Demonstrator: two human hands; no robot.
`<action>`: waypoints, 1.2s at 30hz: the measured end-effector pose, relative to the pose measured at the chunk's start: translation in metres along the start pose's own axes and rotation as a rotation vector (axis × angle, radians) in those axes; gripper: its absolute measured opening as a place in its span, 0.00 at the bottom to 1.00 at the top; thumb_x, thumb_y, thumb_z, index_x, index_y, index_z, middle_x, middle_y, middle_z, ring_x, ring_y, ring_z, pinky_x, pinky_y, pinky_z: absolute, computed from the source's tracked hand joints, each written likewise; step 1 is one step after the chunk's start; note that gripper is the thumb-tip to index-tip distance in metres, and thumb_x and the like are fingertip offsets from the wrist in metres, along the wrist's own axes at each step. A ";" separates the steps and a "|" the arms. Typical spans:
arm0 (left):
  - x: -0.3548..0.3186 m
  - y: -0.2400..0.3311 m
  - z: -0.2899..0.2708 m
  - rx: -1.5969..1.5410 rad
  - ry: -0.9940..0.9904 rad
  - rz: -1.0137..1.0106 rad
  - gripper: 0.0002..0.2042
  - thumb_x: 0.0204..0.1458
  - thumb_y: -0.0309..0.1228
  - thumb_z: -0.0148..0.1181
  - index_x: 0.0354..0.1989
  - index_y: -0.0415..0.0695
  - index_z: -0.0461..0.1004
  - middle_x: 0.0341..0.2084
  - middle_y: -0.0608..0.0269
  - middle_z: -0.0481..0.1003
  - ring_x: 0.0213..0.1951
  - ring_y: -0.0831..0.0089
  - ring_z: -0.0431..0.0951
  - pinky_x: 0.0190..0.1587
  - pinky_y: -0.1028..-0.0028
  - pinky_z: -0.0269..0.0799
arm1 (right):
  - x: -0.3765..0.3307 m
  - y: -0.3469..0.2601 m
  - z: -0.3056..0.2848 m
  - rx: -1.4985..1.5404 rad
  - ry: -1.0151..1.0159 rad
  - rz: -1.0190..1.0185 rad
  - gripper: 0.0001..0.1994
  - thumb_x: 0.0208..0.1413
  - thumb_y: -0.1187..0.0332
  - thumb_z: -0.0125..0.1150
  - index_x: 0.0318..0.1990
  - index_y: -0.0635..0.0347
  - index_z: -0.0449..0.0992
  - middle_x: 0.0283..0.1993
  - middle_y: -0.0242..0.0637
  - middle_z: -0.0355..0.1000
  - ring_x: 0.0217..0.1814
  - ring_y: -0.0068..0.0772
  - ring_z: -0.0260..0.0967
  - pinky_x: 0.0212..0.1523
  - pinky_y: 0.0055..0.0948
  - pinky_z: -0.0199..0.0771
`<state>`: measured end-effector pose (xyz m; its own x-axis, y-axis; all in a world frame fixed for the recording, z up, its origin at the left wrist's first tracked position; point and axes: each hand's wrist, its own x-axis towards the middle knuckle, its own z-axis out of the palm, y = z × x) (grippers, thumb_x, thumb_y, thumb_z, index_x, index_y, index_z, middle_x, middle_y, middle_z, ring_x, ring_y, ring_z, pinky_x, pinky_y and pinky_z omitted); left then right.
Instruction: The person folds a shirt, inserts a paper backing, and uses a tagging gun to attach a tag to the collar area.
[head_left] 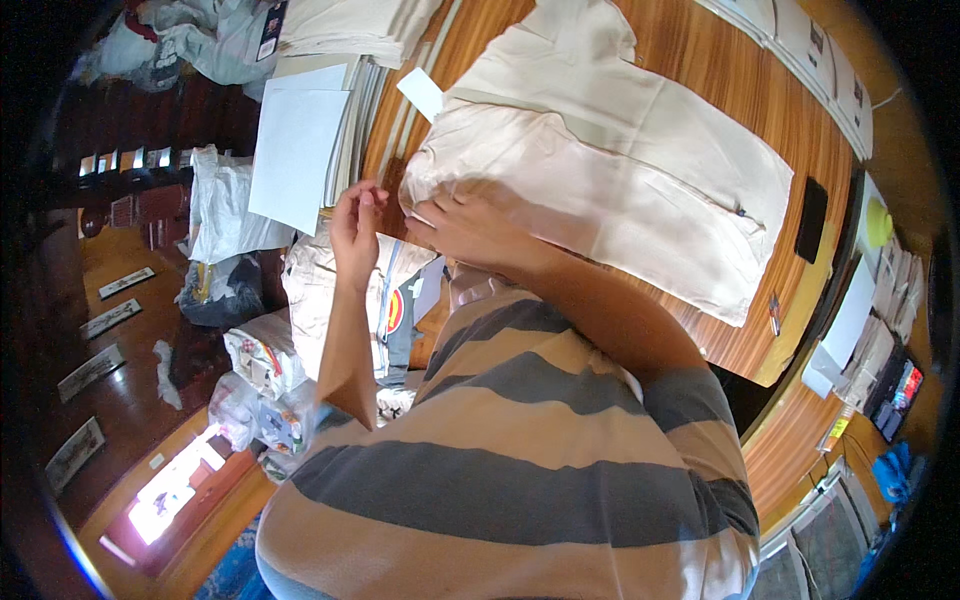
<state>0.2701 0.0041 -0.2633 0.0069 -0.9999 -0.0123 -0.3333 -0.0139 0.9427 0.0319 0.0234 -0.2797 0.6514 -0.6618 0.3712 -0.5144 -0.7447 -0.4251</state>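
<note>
Presently | near right: small tool [774, 314] on the wooden table [700, 60], by its edge | right hand [470, 230] palm-down at cream garment [620, 190]'s near-left edge, cannot tell if gripping | left hand [357, 225] half-open, just left | garment spread mid-table | black phone [811, 220], right edge | white card [421, 94], far left | bare wood open far right

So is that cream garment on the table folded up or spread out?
Spread out: the cream garment lies broad across the wooden table, wrinkled near the right hand. Whether anything's tucked underneath, I can't tell.
</note>
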 end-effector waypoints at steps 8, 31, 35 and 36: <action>-0.044 -0.025 -0.007 -0.226 0.211 -0.038 0.14 0.74 0.30 0.50 0.62 0.37 0.69 0.45 0.59 0.78 0.43 0.73 0.77 0.48 0.71 0.74 | 0.033 0.018 0.028 0.248 -0.163 0.305 0.12 0.57 0.65 0.61 0.45 0.58 0.80 0.50 0.38 0.75 0.56 0.42 0.75 0.60 0.42 0.74; 0.070 -0.003 0.052 0.711 -0.583 0.520 0.43 0.58 0.50 0.67 0.78 0.46 0.56 0.75 0.53 0.62 0.78 0.52 0.54 0.81 0.53 0.43 | -0.088 0.177 -0.109 -0.111 0.829 1.091 0.27 0.75 0.59 0.51 0.69 0.76 0.64 0.68 0.66 0.67 0.73 0.59 0.65 0.73 0.46 0.64; 0.070 -0.025 0.044 0.736 -0.626 0.434 0.42 0.62 0.51 0.62 0.80 0.46 0.54 0.76 0.57 0.62 0.80 0.54 0.52 0.81 0.51 0.39 | -0.208 0.092 -0.102 -0.435 0.527 1.055 0.28 0.72 0.61 0.55 0.70 0.76 0.63 0.72 0.66 0.63 0.76 0.67 0.59 0.77 0.54 0.56; 0.071 -0.030 0.046 0.740 -0.614 0.464 0.40 0.63 0.51 0.61 0.79 0.46 0.56 0.76 0.57 0.63 0.79 0.53 0.53 0.81 0.50 0.40 | -0.255 0.079 -0.098 -0.514 0.490 1.125 0.29 0.73 0.60 0.53 0.72 0.73 0.61 0.75 0.65 0.60 0.78 0.67 0.55 0.77 0.58 0.53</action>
<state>0.2374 -0.0669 -0.3072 -0.6751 -0.7349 -0.0643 -0.6722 0.5770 0.4639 -0.2294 0.1245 -0.3269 -0.4757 -0.8160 0.3284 -0.8582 0.3487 -0.3767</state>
